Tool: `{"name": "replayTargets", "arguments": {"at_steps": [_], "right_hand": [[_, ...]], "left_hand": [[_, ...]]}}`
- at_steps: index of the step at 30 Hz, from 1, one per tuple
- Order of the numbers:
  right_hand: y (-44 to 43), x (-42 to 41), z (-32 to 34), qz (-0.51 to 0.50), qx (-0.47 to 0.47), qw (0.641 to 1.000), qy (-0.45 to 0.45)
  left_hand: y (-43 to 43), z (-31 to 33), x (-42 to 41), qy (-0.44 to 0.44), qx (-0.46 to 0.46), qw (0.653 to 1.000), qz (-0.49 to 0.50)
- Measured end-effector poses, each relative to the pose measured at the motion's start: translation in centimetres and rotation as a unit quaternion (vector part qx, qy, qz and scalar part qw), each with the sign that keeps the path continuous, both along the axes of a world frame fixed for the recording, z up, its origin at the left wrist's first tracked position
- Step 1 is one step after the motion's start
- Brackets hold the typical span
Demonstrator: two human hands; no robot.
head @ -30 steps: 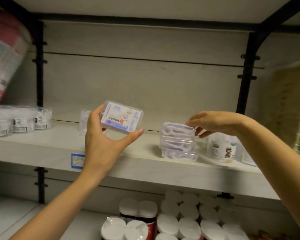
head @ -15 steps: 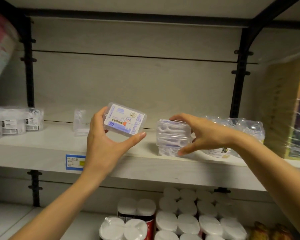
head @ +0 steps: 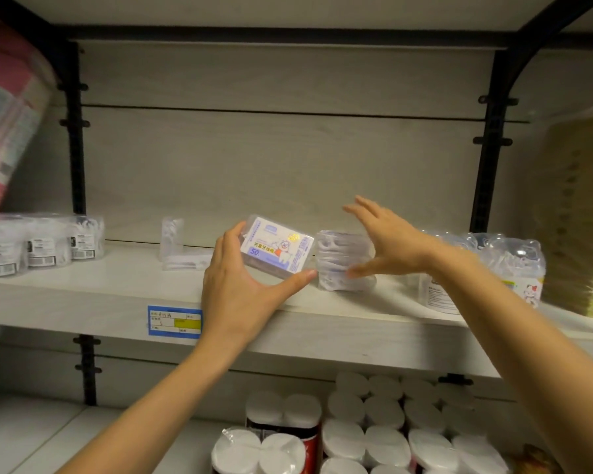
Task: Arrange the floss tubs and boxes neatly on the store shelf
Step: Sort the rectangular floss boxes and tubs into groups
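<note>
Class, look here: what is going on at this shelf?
A person is stocking a store shelf. The left hand grips a labelled floss box, tilted, left of a stack of clear floss boxes. The right hand is spread open at that stack; blur hides whether it touches. Further right stand floss tubs.

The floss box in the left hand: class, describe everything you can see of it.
The floss box is a small clear plastic case with rounded corners. Its white and blue label shows a cartoon figure and "50". It is tilted, label towards the camera, above the shelf. The left hand grips it, fingers at its left end, thumb under its right corner. A stack of clear boxes stands beside it.
</note>
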State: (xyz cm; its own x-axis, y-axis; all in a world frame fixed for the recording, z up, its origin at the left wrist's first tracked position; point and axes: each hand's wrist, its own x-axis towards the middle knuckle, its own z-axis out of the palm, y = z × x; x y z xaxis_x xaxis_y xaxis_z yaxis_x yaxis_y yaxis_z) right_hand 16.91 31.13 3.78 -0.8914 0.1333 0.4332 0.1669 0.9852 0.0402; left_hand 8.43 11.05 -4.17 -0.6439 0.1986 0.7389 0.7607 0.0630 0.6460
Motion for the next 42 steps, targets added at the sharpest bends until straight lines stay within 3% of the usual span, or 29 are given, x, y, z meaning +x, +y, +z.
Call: {"name": "replayTargets", "arguments": {"at_steps": [2,4,7,10,15,19,27,29,31,36,39,42], "right_hand": [[-2.7,2.2,-0.9,0.086,-0.006,0.991,0.099],[-5.1,3.5,-2.4,0.136,-0.020,0.980,0.143],[-6.3,3.1,-4.5,0.133,0.009,0.969,0.207],[-5.4,2.8,-4.9,0.121,-0.019,0.964,0.235],[-1.9,4.4,-4.1,0.109,-0.201,0.964,0.136],[-0.8,4.7,-4.7,0.087,-0.228,0.968,0.064],[-0.6,5.3,-4.7,0.051,-0.222,0.974,-0.019],[-0.9,5.7,-4.5,0.049,-0.202,0.977,-0.053],[-1.8,6.2,-4.4,0.052,-0.180,0.981,-0.048],[-6.5,4.8,-4.3,0.111,-0.089,0.985,0.097],[-10.5,1.8,-4.2,0.136,-0.089,0.984,0.078],[-14.2,-2.4,-3.3,0.128,-0.098,0.986,0.040]], "left_hand": [[0.0,0.1,0.0,0.003,-0.019,1.000,0.013],[0.4,0.2,0.3,0.003,-0.044,0.999,0.021],[1.4,0.2,1.2,-0.001,-0.069,0.997,0.025],[2.0,0.5,2.0,-0.004,-0.101,0.995,0.005],[0.7,1.9,1.1,0.034,-0.276,0.955,-0.103],[1.2,2.2,0.7,0.078,-0.409,0.904,-0.095],[1.7,2.0,0.3,0.140,-0.498,0.854,-0.062],[1.5,1.9,0.1,0.153,-0.492,0.855,-0.064],[0.2,1.7,-0.2,0.143,-0.448,0.880,-0.072],[-6.7,1.5,-3.5,0.097,-0.284,0.951,-0.079],[-10.8,1.2,-6.3,0.029,-0.223,0.968,-0.111],[-13.7,1.3,-9.6,0.037,-0.205,0.973,-0.096]]}}
